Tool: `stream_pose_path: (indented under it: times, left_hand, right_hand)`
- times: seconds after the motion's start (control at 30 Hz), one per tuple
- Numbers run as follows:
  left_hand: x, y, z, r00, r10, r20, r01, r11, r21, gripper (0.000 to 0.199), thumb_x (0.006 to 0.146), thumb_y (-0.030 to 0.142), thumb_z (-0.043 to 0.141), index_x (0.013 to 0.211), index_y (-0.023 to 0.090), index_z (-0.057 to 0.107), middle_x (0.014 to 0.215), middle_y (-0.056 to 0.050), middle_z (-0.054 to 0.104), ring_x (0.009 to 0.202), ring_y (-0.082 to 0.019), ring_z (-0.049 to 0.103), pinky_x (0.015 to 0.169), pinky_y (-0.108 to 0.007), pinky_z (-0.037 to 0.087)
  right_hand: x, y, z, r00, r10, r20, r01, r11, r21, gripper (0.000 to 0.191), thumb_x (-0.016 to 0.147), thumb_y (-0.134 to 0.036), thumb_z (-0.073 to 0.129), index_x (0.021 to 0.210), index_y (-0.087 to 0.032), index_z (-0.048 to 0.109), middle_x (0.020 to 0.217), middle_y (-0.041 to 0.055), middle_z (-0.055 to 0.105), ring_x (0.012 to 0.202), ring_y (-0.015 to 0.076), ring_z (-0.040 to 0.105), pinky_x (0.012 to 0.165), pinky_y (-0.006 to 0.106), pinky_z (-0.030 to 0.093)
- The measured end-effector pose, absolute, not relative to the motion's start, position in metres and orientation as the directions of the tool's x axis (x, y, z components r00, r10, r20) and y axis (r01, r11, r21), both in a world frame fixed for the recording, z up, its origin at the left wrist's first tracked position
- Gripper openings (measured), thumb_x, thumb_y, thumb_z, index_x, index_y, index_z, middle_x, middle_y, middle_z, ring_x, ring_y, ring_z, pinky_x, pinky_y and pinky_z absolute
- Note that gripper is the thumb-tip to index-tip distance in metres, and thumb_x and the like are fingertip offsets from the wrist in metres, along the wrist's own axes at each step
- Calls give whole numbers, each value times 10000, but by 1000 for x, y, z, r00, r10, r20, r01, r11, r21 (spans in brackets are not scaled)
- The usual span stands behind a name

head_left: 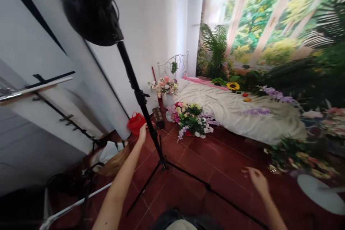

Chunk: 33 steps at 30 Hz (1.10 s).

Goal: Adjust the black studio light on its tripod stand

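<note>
A black light stand (140, 97) with a large dark lamp head (90, 9) leans in front of me, its tripod legs spread on the red tiles. My left hand (144, 132) is at the stand's pole, its fingers partly behind it and closed around it as far as they show. To the right, my right hand (256, 178) hangs in the air over the floor beyond a tripod leg, holding nothing, its fingers apart and slightly curled.
A bed with a cream cover (229, 109), flowers and a sunflower (233, 86) stands ahead. Bouquets (188, 116) and a lantern (158, 118) are on the floor. A red bag (136, 123) sits by the wall; a round white plate (320, 194) is right.
</note>
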<state>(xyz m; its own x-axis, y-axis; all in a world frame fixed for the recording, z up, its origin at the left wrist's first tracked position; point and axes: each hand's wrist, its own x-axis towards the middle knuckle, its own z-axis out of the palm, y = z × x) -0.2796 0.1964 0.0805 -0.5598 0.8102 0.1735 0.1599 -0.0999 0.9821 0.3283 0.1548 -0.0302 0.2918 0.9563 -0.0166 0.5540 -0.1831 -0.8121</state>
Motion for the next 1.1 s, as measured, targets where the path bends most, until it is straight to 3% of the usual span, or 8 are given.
stream_pose_path:
  times: [0.07,0.13,0.27,0.43,0.57,0.73,0.87,1.1]
  left_hand:
    - [-275,193,73,-535,827,172,100,-140,985,326,690,345,464,883,129,612,862,-69,657,812,-175,596,769,-305,467]
    - [-271,192,67,-565,804,183,106,-150,983,302,638,296,529,890,148,602,870,-55,649,799,-158,592,752,-279,462]
    - [-265,195,58,-653,737,177,152,-101,983,307,584,289,646,857,163,584,795,-29,624,711,-131,580,689,-255,458]
    - [-265,201,52,-697,699,162,172,-57,983,304,628,427,650,741,152,583,661,-11,587,581,-112,532,586,-226,429]
    - [-270,209,45,-726,668,160,153,-71,986,336,627,470,637,687,142,592,642,-17,590,553,-114,518,548,-221,402]
    - [-275,217,36,-756,644,116,132,-25,991,280,620,411,639,648,135,603,624,-37,605,540,-129,533,523,-230,399]
    - [-274,222,33,-787,609,100,98,-37,994,225,616,348,628,653,126,615,636,-51,622,557,-136,554,529,-232,412]
    - [-270,227,38,-861,501,84,99,5,995,198,603,318,634,600,123,604,582,-43,607,551,-143,555,519,-225,405]
  right_hand:
    - [232,208,-39,50,987,-150,406,-157,-900,255,729,-433,482,755,-218,616,692,84,664,536,220,621,451,315,470]
    - [146,244,-37,-151,974,-168,308,-115,-944,257,717,-438,510,776,-202,595,641,61,649,474,171,577,423,266,440]
    - [24,269,-8,-359,899,-252,230,-177,-957,269,803,-417,463,798,-171,571,627,33,631,449,104,525,414,193,400]
    - [-62,278,33,-578,627,-522,223,-494,-840,488,890,-511,292,812,-123,579,666,83,642,452,85,509,414,167,370]
    - [-103,285,49,-735,371,-568,134,-741,-658,569,921,-487,133,903,-120,567,763,104,652,436,71,468,392,150,317]
    - [-138,292,58,-799,285,-529,79,-823,-563,512,931,-420,97,956,-140,525,826,110,641,453,84,481,379,157,307]
    - [-162,293,57,-732,303,-610,114,-828,-549,421,922,-462,174,907,-161,466,785,96,622,485,103,521,393,174,355]
    - [-194,289,48,-606,543,-581,294,-526,-798,295,916,-452,301,803,-201,407,549,-27,495,418,71,482,442,170,407]
